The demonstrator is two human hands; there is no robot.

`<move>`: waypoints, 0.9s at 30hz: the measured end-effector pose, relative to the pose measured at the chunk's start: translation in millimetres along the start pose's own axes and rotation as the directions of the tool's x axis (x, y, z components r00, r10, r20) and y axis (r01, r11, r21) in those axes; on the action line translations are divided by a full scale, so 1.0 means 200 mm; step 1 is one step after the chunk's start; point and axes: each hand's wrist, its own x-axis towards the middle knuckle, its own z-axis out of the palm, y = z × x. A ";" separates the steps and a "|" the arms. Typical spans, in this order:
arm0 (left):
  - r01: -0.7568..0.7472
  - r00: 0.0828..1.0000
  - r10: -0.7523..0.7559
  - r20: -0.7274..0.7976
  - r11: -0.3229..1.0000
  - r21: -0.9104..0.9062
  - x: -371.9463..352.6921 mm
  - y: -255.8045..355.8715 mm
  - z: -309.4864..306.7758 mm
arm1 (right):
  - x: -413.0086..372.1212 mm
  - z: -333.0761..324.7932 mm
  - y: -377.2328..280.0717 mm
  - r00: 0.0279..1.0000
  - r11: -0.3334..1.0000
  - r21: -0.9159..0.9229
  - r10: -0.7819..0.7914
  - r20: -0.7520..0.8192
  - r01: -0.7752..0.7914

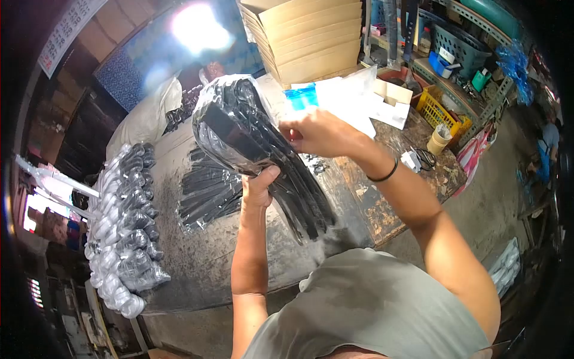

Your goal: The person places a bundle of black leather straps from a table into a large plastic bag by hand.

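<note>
A long bundle of black strips in clear plastic (299, 188) leans above the worktable, its upper end raised. My left hand (259, 186) is wrapped round the bundle's underside, thumb on top. Beside the bundle's upper right edge, my right hand (308, 131) is closed with fingers curled; what it pinches, if anything, is too small to make out. Flat on the table behind my left hand lies another group of black strips in plastic (209, 188).
Wrapped bundles (125, 227) are piled along the table's left edge. Cardboard sheets (317, 42) stand at the back. White papers (353, 99), a yellow basket (436, 110) and a paper cup (440, 137) are at the right. A person (549, 143) is at the far right.
</note>
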 end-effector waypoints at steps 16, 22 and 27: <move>0.017 0.950 0.042 0.309 0.982 -0.187 -0.01 -0.09 -0.13 | -0.02 -0.09 -0.11 0.987 0.995 0.019 -0.098 0.126 0.097; 0.059 0.972 -0.017 0.234 0.983 -0.174 -0.04 -0.12 -0.20 | 0.17 -0.30 -0.18 0.983 0.990 -0.066 -0.133 -0.125 0.126; 0.050 0.964 0.003 0.266 0.981 -0.189 -0.05 -0.02 -0.10 | 0.31 -0.26 -0.22 0.890 0.886 -0.085 -0.451 0.069 0.456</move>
